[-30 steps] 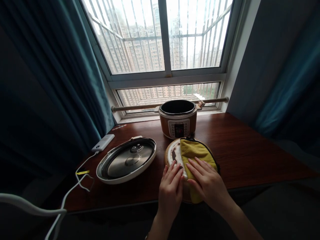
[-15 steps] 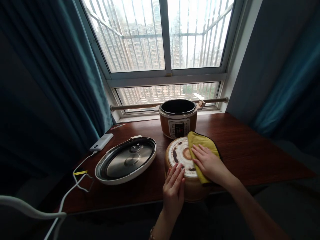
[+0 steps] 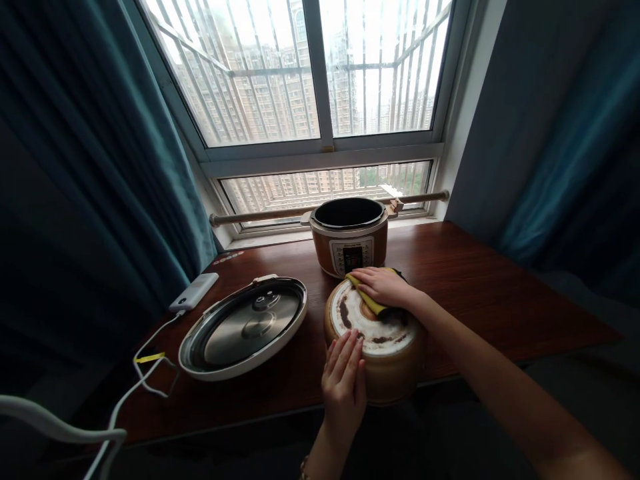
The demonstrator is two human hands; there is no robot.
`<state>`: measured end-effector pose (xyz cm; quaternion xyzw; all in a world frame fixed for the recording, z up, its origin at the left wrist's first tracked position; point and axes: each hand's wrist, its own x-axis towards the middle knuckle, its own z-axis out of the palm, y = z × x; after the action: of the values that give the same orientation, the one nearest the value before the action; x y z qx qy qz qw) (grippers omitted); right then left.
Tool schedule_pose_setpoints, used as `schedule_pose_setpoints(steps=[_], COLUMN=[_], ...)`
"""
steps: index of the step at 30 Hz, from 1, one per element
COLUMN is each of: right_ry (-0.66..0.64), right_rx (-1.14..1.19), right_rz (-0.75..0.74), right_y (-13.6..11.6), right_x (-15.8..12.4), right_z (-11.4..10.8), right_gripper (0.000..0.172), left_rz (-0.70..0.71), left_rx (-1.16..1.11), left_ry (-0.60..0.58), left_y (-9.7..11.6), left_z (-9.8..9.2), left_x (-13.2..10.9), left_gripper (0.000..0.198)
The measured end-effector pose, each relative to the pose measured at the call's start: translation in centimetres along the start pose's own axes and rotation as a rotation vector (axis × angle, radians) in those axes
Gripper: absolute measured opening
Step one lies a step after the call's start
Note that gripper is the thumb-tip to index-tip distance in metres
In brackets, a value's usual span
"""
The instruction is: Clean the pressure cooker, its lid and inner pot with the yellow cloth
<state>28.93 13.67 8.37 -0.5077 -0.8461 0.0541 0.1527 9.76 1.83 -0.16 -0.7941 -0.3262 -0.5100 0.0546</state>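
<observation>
An upturned round pot (image 3: pixel 393 373) with a golden-brown side sits at the table's front edge, its whitish base marked with dark brown stains. My left hand (image 3: pixel 344 383) rests on the near left rim of that base, fingers extended. On the far part of the base, my right hand (image 3: pixel 385 287) lies over a folded yellow cloth (image 3: pixel 369 301), pressing it flat. Much of the cloth is hidden under the palm. Just behind stands a brown and cream cooker (image 3: pixel 325 250) with a dark open interior and a control panel on its front.
An oval lid (image 3: pixel 250 327) lies inner side up on the brown table (image 3: pixel 480 287), left of the pot. Farther left are a white power bank (image 3: pixel 194 293) and a white cable (image 3: pixel 119 408) with a yellow tag. Window and curtains surround the table.
My right hand has moved up and left over the pot's base with the yellow cloth, uncovering the base's right side. My left hand stays at the rim. The view has shifted slightly.
</observation>
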Motion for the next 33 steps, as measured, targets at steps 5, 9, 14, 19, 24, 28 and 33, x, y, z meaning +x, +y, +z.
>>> schedule_pose_setpoints(steps=[5, 9, 14, 19, 24, 28, 33], right_ry=[-0.025, 0.027, 0.071, 0.496, 0.947, 0.955, 0.871], right_rx=[0.127, 0.315, 0.989, 1.496, 1.154, 0.702, 0.253], right_rz=[0.204, 0.263, 0.472, 0.522, 0.668, 0.731, 0.514], right_y=[2.4, 4.4, 6.6, 4.8, -2.3, -9.4, -12.5], right_x=[-0.3, -1.5, -4.5, -10.0, -15.3, -17.4, -16.6], right_z=[-0.4, -0.8, 0.1, 4.0, 9.1, 13.4, 15.2], right_gripper=[0.045, 0.042, 0.043, 0.049, 0.054, 0.056, 0.046], left_rz=[-0.005, -0.007, -0.001, -0.018, -0.048, -0.054, -0.069], left_rx=[-0.006, -0.028, -0.05, -0.054, -0.085, -0.107, -0.139], left_ry=[0.016, -0.004, 0.014, 0.021, 0.018, 0.031, 0.036], left_y=[0.2, 0.6, 0.9, 1.0, 0.9, 0.9, 0.7], left_z=[0.3, 0.6, 0.7, 0.8, 1.0, 1.1, 1.2], left_x=[0.1, 0.3, 0.5, 0.6, 0.4, 0.4, 0.3], left_gripper=[0.049, 0.048, 0.048, 0.046, 0.045, 0.042, 0.04])
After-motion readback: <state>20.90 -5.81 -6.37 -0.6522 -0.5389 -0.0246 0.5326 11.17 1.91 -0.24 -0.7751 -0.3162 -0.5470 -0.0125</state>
